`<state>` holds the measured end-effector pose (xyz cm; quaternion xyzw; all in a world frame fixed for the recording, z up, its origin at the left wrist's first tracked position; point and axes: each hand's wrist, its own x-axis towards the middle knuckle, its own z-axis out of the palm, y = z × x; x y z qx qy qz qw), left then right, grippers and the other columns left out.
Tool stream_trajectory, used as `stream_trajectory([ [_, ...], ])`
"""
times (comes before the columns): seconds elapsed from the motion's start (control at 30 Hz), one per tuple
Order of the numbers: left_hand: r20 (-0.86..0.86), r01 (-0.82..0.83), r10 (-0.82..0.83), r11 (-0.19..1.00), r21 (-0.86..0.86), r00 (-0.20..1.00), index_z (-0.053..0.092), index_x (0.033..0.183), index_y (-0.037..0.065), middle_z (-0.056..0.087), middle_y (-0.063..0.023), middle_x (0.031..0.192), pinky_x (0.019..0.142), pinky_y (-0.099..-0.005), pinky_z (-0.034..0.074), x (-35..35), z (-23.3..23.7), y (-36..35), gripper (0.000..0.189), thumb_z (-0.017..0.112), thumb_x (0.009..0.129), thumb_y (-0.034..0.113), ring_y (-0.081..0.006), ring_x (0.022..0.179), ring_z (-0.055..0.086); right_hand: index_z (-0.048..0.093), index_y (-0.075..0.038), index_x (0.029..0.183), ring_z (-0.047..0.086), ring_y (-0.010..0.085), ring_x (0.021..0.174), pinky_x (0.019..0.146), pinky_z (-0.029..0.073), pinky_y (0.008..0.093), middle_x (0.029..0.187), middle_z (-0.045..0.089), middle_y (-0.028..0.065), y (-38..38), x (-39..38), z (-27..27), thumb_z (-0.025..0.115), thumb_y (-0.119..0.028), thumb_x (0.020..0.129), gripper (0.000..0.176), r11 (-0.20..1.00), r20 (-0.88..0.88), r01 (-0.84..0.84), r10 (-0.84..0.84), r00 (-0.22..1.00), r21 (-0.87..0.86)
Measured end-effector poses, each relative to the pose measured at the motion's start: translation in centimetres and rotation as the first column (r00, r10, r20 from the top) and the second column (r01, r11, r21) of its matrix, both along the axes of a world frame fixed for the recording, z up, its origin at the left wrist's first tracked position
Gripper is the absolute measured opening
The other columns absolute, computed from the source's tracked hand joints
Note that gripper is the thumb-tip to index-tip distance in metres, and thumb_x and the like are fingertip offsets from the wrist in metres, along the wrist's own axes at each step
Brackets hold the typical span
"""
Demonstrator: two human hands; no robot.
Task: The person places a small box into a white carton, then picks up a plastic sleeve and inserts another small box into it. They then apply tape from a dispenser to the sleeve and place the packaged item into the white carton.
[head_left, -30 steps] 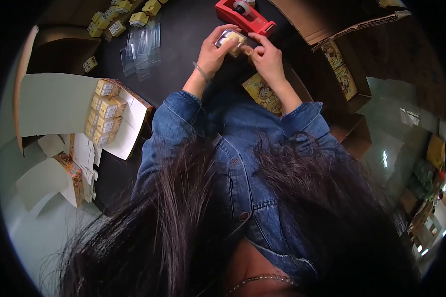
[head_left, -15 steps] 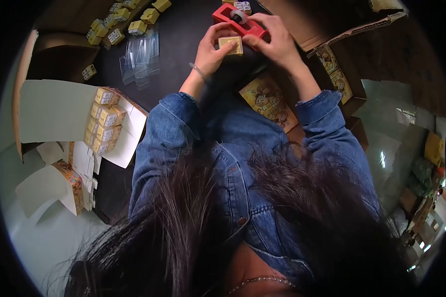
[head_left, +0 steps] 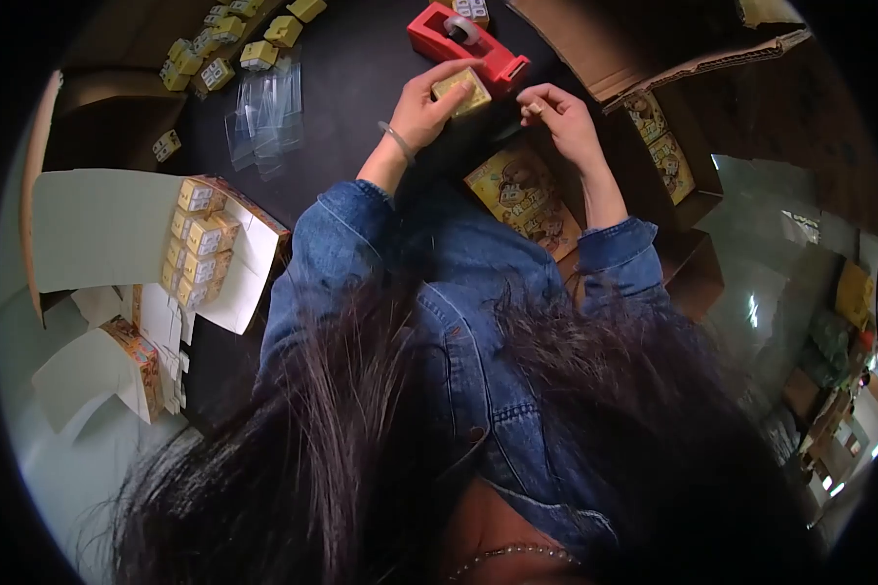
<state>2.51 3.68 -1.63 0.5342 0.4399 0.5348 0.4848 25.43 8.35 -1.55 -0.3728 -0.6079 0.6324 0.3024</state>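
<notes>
My left hand (head_left: 427,109) grips a small yellow box (head_left: 468,96), its thumb lying across the top face. Just beyond the box stands a red tape dispenser (head_left: 505,64) with a roll of clear tape (head_left: 461,31) on it. To the right of the dispenser, apart from it, my right hand (head_left: 564,119) is pinched closed. A tiny pale bit at its fingertips looks like a piece of tape, though it barely shows.
Clear plastic sleeves (head_left: 268,122) lie on the dark table (head_left: 356,78), with several yellow blocks (head_left: 259,55) behind them. Wrapped yellow boxes (head_left: 203,237) are stacked at left on white card (head_left: 249,258). A cardboard carton (head_left: 634,44) and printed yellow box (head_left: 522,195) are at right.
My right hand has come off the tape dispenser and moved toward me, its fingers now pinched. The yellow box has tilted in my left hand.
</notes>
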Motion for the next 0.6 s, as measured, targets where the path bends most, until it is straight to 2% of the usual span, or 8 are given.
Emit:
stream_trajectory([
  [0.03,0.035,-0.012,0.013,1.0,-0.015,0.999,0.064,0.12,0.007,0.067,-0.0044,0.103,0.087,-0.0268,0.048,0.4,-0.3,-0.6,0.031,0.059,0.093,0.021,-0.0119,0.097,0.06,0.066,0.0,0.103,0.059,0.0082,0.079,0.075,0.049,0.0234,0.089,0.064,0.0016,-1.8,-0.6,1.3,0.058,-0.014,0.097,0.017,0.998,-0.165,0.007,-0.017,0.986,-0.063],
  [0.13,0.066,-0.049,0.047,0.999,0.024,0.997,0.063,0.12,0.006,0.067,-0.0043,0.105,0.087,-0.0261,0.049,1.0,0.3,-1.0,0.029,0.058,0.094,0.019,-0.0113,0.097,0.061,0.066,0.001,0.106,0.06,0.0088,0.077,0.074,0.05,0.023,0.086,0.064,0.0015,-4.8,-3.9,3.1,0.061,-0.011,0.095,0.017,0.998,-0.244,0.062,-0.065,0.968,-0.02],
  [0.3,0.202,-0.071,0.056,0.995,0.067,0.978,0.062,0.12,0.005,0.067,-0.0045,0.104,0.085,-0.0254,0.049,0.5,0.4,-1.7,0.03,0.06,0.093,0.02,-0.0123,0.097,0.062,0.06,-0.003,0.12,0.063,0.0059,0.07,0.066,0.049,0.0229,0.073,0.069,0.0061,-4.8,-6.0,2.3,0.07,-0.013,0.088,0.035,0.947,-0.034,0.197,-0.195,0.98,0.252],
  [0.4,0.082,-0.097,0.097,0.995,-0.002,0.992,0.063,0.117,0.004,0.066,-0.0039,0.101,0.083,-0.0252,0.049,0.5,0.0,-2.1,0.029,0.061,0.093,0.021,-0.0115,0.094,0.062,0.058,-0.002,0.124,0.055,0.0025,0.065,0.062,0.046,0.0221,0.069,0.064,-0.0002,-5.7,-6.4,2.7,0.066,-0.006,0.089,0.035,0.953,0.156,0.209,-0.246,0.957,0.221],
  [0.43,0.126,-0.163,0.166,0.986,-0.034,0.978,0.063,0.114,0.004,0.067,-0.0035,0.099,0.08,-0.0255,0.05,0.6,0.3,-2.1,0.027,0.061,0.092,0.02,-0.0108,0.09,0.062,0.057,-0.003,0.125,0.055,0.0079,0.055,0.057,0.046,0.0265,0.06,0.06,0.0023,-6.5,-6.6,1.3,0.07,-0.011,0.087,0.041,0.908,0.217,0.219,-0.309,0.926,0.356],
  [0.47,0.205,-0.203,0.226,0.971,-0.127,0.952,0.064,0.114,0.005,0.067,-0.004,0.098,0.08,-0.0257,0.05,0.6,0.8,-2.5,0.026,0.06,0.092,0.019,-0.011,0.09,0.062,0.054,-0.01,0.131,0.062,0.0182,0.067,0.064,0.048,0.0299,0.073,0.062,0.008,-7.5,-6.3,-1.0,0.075,-0.013,0.08,0.055,0.898,0.336,0.126,-0.284,0.898,0.423],
  [0.5,0.275,-0.245,0.3,0.945,-0.218,0.913,0.064,0.113,0.005,0.067,-0.0044,0.097,0.08,-0.026,0.05,0.2,1.0,-3.0,0.025,0.059,0.092,0.019,-0.0113,0.089,0.062,0.051,-0.014,0.134,0.061,0.0242,0.082,0.073,0.048,0.0335,0.089,0.061,0.011,-8.8,-6.1,-1.8,0.077,-0.012,0.078,0.062,0.801,0.293,0.08,-0.308,0.905,0.593],
  [0.6,0.681,-0.13,0.516,0.835,-0.534,0.52,0.061,0.107,0.0,0.066,-0.0104,0.1,0.087,-0.0385,0.052,-1.6,-0.8,-5.8,0.025,0.051,0.095,0.02,-0.0239,0.095,0.065,0.043,-0.022,0.141,0.044,0.0368,0.122,0.1,0.038,0.0452,0.133,0.043,0.017,-11.2,-6.0,-0.5,0.078,-0.008,0.071,0.079,0.467,0.303,-0.149,-0.274,0.913,0.872],
])
